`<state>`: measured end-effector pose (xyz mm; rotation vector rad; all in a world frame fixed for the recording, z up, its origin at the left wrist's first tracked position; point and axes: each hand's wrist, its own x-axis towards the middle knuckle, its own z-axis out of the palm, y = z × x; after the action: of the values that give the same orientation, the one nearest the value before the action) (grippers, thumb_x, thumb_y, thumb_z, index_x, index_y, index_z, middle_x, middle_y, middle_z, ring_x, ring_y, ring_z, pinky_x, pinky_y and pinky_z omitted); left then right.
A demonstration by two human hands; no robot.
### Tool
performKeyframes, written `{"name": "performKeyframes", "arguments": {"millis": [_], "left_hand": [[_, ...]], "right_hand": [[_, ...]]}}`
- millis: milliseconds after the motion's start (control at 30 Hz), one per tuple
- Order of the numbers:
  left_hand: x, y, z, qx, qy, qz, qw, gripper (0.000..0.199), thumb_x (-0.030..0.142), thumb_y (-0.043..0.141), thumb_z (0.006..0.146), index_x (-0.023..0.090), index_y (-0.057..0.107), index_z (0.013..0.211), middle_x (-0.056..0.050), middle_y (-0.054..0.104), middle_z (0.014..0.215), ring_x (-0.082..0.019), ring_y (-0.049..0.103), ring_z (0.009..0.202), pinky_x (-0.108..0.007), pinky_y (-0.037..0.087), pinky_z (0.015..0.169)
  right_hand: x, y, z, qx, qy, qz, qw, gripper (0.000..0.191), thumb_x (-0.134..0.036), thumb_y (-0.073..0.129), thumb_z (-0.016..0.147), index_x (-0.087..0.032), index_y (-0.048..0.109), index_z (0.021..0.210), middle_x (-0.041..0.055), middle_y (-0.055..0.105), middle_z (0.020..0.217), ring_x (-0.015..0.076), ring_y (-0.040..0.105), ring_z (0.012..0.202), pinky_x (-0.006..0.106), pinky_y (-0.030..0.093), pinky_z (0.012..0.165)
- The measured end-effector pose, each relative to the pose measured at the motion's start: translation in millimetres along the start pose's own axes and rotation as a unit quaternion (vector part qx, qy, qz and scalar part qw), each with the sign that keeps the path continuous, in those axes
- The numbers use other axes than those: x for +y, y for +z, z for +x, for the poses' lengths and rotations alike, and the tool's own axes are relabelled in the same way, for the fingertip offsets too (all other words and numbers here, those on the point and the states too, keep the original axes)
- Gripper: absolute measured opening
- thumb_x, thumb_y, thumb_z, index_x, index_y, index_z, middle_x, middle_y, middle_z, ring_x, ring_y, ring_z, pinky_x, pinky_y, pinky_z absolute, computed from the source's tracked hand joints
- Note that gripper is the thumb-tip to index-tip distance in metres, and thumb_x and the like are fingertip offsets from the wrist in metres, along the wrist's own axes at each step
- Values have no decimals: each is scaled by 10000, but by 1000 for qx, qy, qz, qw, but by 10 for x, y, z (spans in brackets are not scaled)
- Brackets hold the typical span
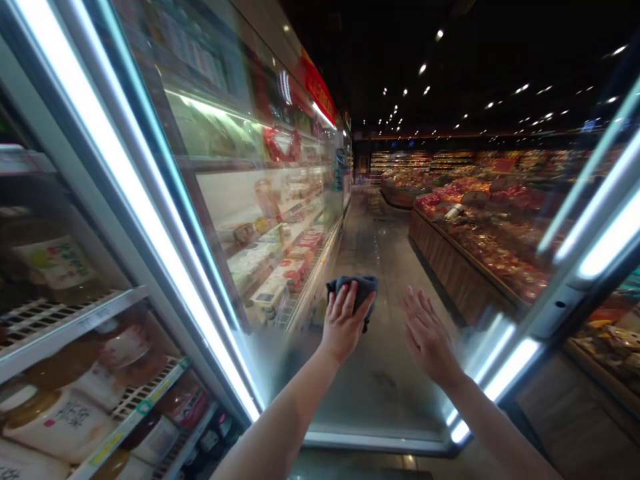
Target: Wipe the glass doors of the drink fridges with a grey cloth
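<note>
In the head view a dark grey-blue cloth (367,288) lies bunched under my left hand (341,327), whose fingers curl over it. My left hand and the cloth are up against or very close to the clear glass door (380,407) in front of me. To the right, my right hand (429,337) is open with its fingers stretched out and nothing in it. Its palm faces the glass; whether it touches the pane I cannot tell. Bright light strips (145,200) run along the frame on the left.
At the left, cooler shelves (75,333) hold several jars and bottles. Through the glass are a lit refrigerated case (280,233) with packaged goods, a floor aisle (367,233) and wood-sided produce bins (465,260). The door's metal bottom edge (380,442) crosses below my hands.
</note>
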<state>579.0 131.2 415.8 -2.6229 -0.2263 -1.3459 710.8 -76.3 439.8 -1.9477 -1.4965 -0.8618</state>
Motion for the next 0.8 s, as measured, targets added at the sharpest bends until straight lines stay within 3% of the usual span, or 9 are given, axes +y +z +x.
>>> {"name": "performKeyframes", "arguments": {"millis": [67, 133, 233, 367, 467, 533, 600, 700, 800], "left_hand": [[54, 59, -136, -11, 98, -17, 995, 678, 152, 602, 943, 403, 420, 1546, -7, 500, 1579, -186, 463, 1460, -397, 196, 1298], [6, 55, -303, -9, 138, -24, 990, 661, 116, 551, 960, 418, 428, 1535, 32, 580, 1509, -123, 525, 1397, -327, 171, 1297], [-46, 18, -306, 12, 63, -2, 998, 703, 111, 595, 931, 410, 423, 1544, -2, 515, 1567, -183, 494, 1434, -371, 171, 1301], [278, 112, 158, 16, -53, -9, 998, 806, 145, 712, 851, 374, 411, 1563, -66, 324, 1678, -341, 329, 1534, -528, 212, 1281], [581, 257, 339, -6, 42, -42, 998, 748, 153, 653, 897, 392, 404, 1560, -26, 406, 1640, -259, 382, 1514, -456, 200, 1292], [648, 314, 262, -8, 131, -55, 990, 684, 139, 582, 939, 395, 414, 1550, 13, 488, 1587, -168, 436, 1476, -370, 187, 1294], [615, 313, 125, -1, 168, -51, 984, 644, 117, 539, 959, 385, 439, 1537, 30, 550, 1537, -118, 477, 1437, -326, 174, 1292], [572, 261, 85, 10, 114, -32, 993, 661, 94, 557, 941, 378, 458, 1530, 6, 544, 1542, -149, 494, 1428, -343, 177, 1293], [743, 275, 358, 14, 28, -31, 999, 742, 105, 634, 892, 381, 432, 1550, -42, 417, 1632, -245, 436, 1481, -428, 216, 1286]], "right_hand": [[24, -27, -90, -23, -3, -8, 1000, 783, -85, 400, 976, -290, 79, 1660, 70, 239, 1701, 291, 214, 1567, 574, 364, 1225], [77, -80, -191, -45, -6, -18, 999, 791, -65, 389, 968, -289, 76, 1660, 66, 258, 1696, 277, 213, 1569, 558, 367, 1227], [209, -176, -337, -51, 2, -32, 998, 800, -49, 389, 963, -290, 77, 1660, 64, 274, 1693, 266, 216, 1570, 552, 372, 1226], [362, -232, -454, -24, 41, -36, 998, 807, -55, 400, 969, -295, 60, 1661, 81, 260, 1698, 287, 222, 1566, 585, 385, 1211], [408, -211, -524, -21, 60, -26, 998, 792, -78, 399, 983, -298, 53, 1660, 91, 265, 1696, 298, 230, 1562, 597, 386, 1207], [434, -205, -593, -23, 64, -25, 997, 787, -82, 396, 985, -297, 54, 1660, 93, 272, 1693, 299, 236, 1560, 596, 387, 1207], [481, -225, -675, -26, 64, -28, 997, 788, -79, 397, 979, -294, 65, 1661, 93, 268, 1694, 305, 249, 1555, 598, 388, 1206], [592, -305, -772, -22, 77, -33, 996, 792, -75, 400, 966, -293, 86, 1660, 87, 253, 1700, 314, 257, 1552, 607, 397, 1197], [701, -386, -809, -4, 109, -33, 993, 799, -69, 394, 962, -299, 83, 1660, 80, 255, 1701, 311, 230, 1561, 610, 406, 1189]]}}
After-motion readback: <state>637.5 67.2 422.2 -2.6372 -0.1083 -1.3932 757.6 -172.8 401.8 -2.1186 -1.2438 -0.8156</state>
